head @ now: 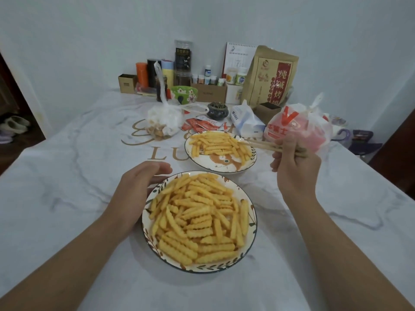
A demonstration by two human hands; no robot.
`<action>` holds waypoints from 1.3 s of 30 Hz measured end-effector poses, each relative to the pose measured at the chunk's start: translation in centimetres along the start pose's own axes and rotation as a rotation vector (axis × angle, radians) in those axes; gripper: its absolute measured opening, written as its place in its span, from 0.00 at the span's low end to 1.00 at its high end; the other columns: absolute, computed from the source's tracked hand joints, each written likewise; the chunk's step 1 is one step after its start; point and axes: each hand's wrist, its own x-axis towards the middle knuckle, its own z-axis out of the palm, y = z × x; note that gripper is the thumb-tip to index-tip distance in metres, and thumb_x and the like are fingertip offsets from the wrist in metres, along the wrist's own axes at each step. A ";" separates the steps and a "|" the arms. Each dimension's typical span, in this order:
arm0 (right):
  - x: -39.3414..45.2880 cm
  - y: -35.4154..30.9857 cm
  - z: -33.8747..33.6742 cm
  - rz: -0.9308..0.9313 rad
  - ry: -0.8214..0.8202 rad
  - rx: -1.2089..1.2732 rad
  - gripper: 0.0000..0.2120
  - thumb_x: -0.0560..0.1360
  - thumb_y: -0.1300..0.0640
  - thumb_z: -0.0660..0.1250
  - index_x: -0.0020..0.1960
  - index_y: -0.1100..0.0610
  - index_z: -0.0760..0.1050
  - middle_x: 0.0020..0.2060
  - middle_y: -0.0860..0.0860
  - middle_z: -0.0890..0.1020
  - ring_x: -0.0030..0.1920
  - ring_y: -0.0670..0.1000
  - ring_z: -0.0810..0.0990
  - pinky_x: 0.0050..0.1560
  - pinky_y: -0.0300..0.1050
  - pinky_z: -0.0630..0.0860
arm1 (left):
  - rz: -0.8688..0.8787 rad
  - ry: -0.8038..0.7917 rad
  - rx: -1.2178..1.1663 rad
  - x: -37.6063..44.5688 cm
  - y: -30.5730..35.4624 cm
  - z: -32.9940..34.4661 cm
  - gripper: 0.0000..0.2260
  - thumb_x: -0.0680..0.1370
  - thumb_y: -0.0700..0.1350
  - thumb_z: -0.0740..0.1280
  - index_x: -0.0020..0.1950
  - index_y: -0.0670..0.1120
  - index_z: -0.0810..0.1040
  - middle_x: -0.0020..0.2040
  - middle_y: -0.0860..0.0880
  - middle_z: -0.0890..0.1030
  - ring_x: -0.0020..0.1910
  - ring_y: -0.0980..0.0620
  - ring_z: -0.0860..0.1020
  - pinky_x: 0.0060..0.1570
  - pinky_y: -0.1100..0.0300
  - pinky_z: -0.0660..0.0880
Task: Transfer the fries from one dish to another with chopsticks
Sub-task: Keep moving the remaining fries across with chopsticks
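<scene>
Two patterned dishes hold crinkle-cut fries. The near dish (252, 223) is heaped with fries (197, 218). The far dish (226, 168) has a smaller layer of fries (219, 144) on its back half. My right hand (294, 167) grips a pair of wooden chopsticks (258, 144), whose tips reach over the far dish's right side among the fries. My left hand (139, 189) rests against the near dish's left rim, fingers straight and relaxed.
Behind the dishes lie ketchup packets (202, 125), a clear bag of food (162, 122), a tissue pack (247, 122) and a red-and-white plastic bag (298, 126). Jars, boxes, a green bowl (184, 94) and a brown paper bag (271, 75) line the wall.
</scene>
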 end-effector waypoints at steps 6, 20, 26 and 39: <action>0.3 0.5 1.7 0.055 -0.107 0.073 0.16 0.86 0.51 0.58 0.42 0.49 0.78 0.31 0.52 0.77 0.29 0.50 0.75 0.30 0.42 0.75 | -0.001 -0.001 0.057 0.1 -0.1 0.1 0.13 0.83 0.46 0.62 0.50 0.48 0.87 0.54 0.53 0.87 0.58 0.52 0.84 0.67 0.45 0.76; 1.0 -2.9 -1.9 0.358 0.182 0.423 0.28 0.85 0.41 0.52 0.39 0.59 0.76 0.25 0.54 0.78 0.23 0.53 0.73 0.24 0.43 0.72 | -0.046 0.004 0.063 0.0 0.2 0.1 0.14 0.82 0.47 0.62 0.49 0.49 0.87 0.53 0.52 0.88 0.57 0.49 0.85 0.64 0.43 0.78; 1.2 -4.7 -4.3 0.457 0.097 0.479 0.25 0.84 0.40 0.56 0.37 0.56 0.72 0.26 0.52 0.75 0.24 0.49 0.69 0.24 0.40 0.61 | -0.032 0.000 0.106 0.0 0.0 0.1 0.14 0.82 0.48 0.62 0.48 0.51 0.88 0.53 0.53 0.88 0.58 0.51 0.84 0.66 0.43 0.77; 1.9 -5.0 -6.4 0.331 -0.041 0.428 0.28 0.85 0.44 0.57 0.29 0.54 0.72 0.27 0.52 0.71 0.24 0.48 0.62 0.31 0.47 0.51 | -0.031 0.013 0.096 -0.1 0.1 0.1 0.13 0.82 0.48 0.63 0.47 0.50 0.88 0.53 0.51 0.88 0.57 0.49 0.84 0.66 0.41 0.77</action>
